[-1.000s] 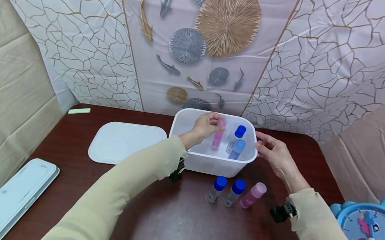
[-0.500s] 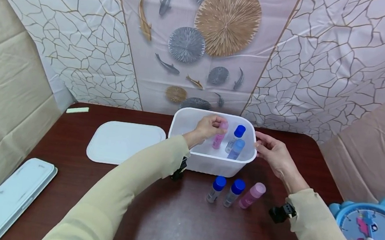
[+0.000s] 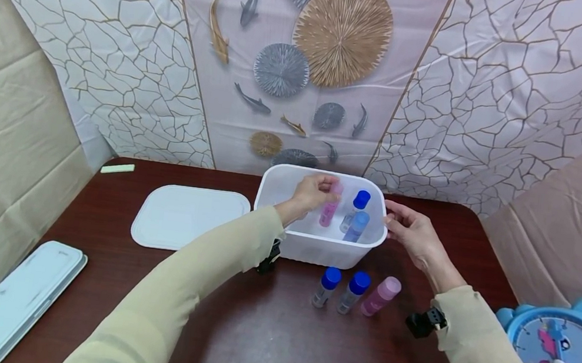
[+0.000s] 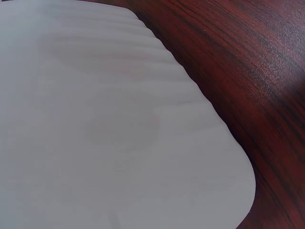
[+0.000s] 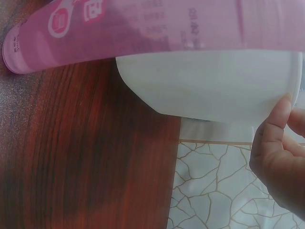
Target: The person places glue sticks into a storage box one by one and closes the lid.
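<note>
Inside the white plastic bin (image 3: 321,252), my left hand (image 3: 313,191) pinches a pink-capped bottle (image 3: 328,212) near its top, holding it upright. Two more bottles stand right of it: a clear one with a dark blue cap (image 3: 360,200) and a light blue one (image 3: 357,226). My right hand (image 3: 417,237) touches the bin's right end near the rim; its fingertips (image 5: 284,102) rest on the outer wall. In front of the bin stand two blue-capped clear bottles (image 3: 326,287) and a pink bottle (image 3: 381,297). The left wrist view shows only the bin's wall (image 4: 119,119) and tabletop.
A white lid (image 3: 188,218) lies left of the bin on the dark wooden table (image 3: 274,345). Farther left are a long white folded board (image 3: 12,297) and a pale green strip (image 3: 118,168). A blue cartoon clock (image 3: 562,358) stands at the right.
The pink bottle and my left hand shift only slightly inside the bin. My right hand stays at the bin's end, and the other bottles have not moved.
</note>
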A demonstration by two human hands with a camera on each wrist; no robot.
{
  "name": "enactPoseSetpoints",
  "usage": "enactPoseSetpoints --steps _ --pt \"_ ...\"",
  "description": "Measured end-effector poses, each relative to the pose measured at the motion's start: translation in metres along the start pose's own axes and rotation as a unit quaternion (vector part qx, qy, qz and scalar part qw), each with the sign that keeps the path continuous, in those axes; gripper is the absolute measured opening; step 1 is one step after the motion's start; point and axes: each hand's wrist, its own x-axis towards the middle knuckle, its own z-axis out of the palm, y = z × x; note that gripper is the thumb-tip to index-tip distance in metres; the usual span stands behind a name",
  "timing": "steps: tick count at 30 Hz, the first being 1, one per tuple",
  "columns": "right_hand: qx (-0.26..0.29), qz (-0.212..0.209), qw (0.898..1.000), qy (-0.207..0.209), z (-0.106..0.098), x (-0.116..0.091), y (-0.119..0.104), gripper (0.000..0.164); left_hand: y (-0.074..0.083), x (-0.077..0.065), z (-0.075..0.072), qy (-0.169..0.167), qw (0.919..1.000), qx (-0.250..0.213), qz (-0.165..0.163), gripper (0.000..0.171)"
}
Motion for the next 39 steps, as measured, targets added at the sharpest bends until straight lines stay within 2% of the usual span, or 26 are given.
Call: enactPoseSetpoints --steps 6,10,13,16,19,23,27,33,39 --pt "0.014 -0.01 1.0 -0.002 -0.001 0.0 0.001 0.053 0.009 -0.008 -0.008 0.018 0.9988 -0.024 0.039 0.045" --pt "0.018 -0.016 1.0 -0.005 -0.001 0.001 0.001 0.053 0.017 -0.028 -0.011 0.017 0.9932 -0.064 0.096 0.038" --pt "0.013 -0.016 1.0 -0.002 -0.001 0.001 0.0 0.053 0.018 -0.054 -0.01 -0.034 0.9852 -0.091 0.141 0.033" --pt "0.005 -0.018 1.0 0.002 -0.001 0.002 -0.001 0.052 0.011 -0.082 -0.008 -0.099 0.9762 -0.095 0.168 0.032" --pt "-0.003 -0.02 1.0 0.007 -0.001 0.002 -0.002 0.051 -0.001 -0.103 -0.006 -0.147 0.9685 -0.091 0.179 0.033" --pt "-0.005 -0.022 1.0 0.008 -0.001 0.0 -0.003 0.051 -0.014 -0.122 -0.004 -0.185 0.9629 -0.097 0.171 0.036" --pt "0.004 -0.024 1.0 0.008 -0.001 0.001 -0.001 0.051 -0.023 -0.129 0.0 -0.2 0.9618 -0.076 0.17 0.04" --pt "-0.007 -0.012 1.0 0.005 0.001 0.001 0.001 0.052 -0.04 -0.13 0.004 -0.212 0.9599 -0.044 0.178 0.04" --pt "-0.009 -0.003 1.0 0.003 0.001 0.0 0.001 0.053 -0.049 -0.13 0.002 -0.223 0.9587 -0.053 0.168 0.034"
